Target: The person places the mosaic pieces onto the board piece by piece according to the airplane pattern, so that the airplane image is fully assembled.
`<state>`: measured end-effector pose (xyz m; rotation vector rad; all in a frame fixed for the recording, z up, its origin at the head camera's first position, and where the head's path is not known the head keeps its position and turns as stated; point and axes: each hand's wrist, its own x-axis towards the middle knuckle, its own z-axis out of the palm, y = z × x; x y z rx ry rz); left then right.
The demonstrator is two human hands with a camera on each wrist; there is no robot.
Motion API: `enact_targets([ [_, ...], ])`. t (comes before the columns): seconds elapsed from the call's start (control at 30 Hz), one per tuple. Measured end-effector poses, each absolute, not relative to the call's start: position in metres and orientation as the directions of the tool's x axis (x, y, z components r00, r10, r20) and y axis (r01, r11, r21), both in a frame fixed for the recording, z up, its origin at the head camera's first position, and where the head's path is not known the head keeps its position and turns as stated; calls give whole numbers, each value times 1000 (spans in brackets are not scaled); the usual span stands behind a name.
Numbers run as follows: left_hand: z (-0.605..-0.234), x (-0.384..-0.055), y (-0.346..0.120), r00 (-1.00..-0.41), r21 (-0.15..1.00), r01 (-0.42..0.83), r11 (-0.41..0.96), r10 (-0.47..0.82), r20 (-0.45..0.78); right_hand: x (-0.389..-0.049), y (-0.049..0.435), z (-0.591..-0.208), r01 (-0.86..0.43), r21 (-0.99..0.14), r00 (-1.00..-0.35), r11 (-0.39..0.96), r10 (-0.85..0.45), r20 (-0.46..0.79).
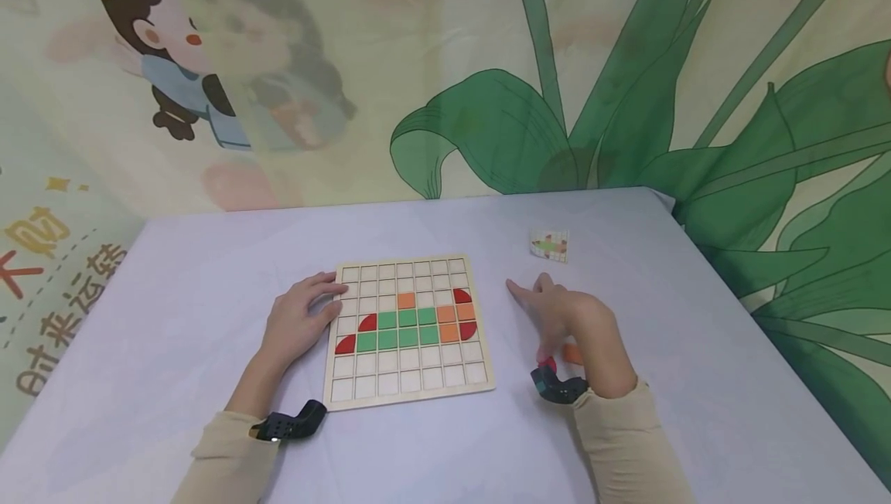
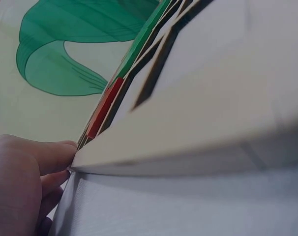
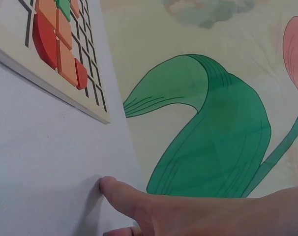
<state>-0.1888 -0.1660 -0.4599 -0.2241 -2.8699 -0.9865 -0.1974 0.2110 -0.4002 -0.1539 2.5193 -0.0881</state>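
Note:
A square wooden grid board (image 1: 411, 376) lies flat on the table with green, orange and red pieces in its cells. The left hand (image 1: 301, 318) touches the board's left edge with thumb and fingers, also seen in the left wrist view (image 2: 21, 182). To the right of the board is the right hand (image 1: 557, 307), one finger extended toward the board but apart from it. Another digit reaches down to a red piece (image 1: 548, 365); a wrist camera partly hides the contact, and no clear grip shows. Beside it lies an orange piece (image 1: 573, 354), partly behind the right wrist.
A small card (image 1: 550, 246) with a coloured grid picture lies beyond the right hand. The table (image 1: 209, 264) wears a white cloth, and a printed backdrop (image 1: 480, 133) with leaves stands behind its far edge.

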Motion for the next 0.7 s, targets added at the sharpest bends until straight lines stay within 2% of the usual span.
enact_targets([
  [0.43,-458,-190,-166,-983,589,176,788,108,150,-197,202,-404,-9,-124,-832,992,-76,-549],
  [0.7,-459,-188,-166,-982,599,180,780,105,159,-201,211,-405,-67,-93,-807,993,-109,-580],
])
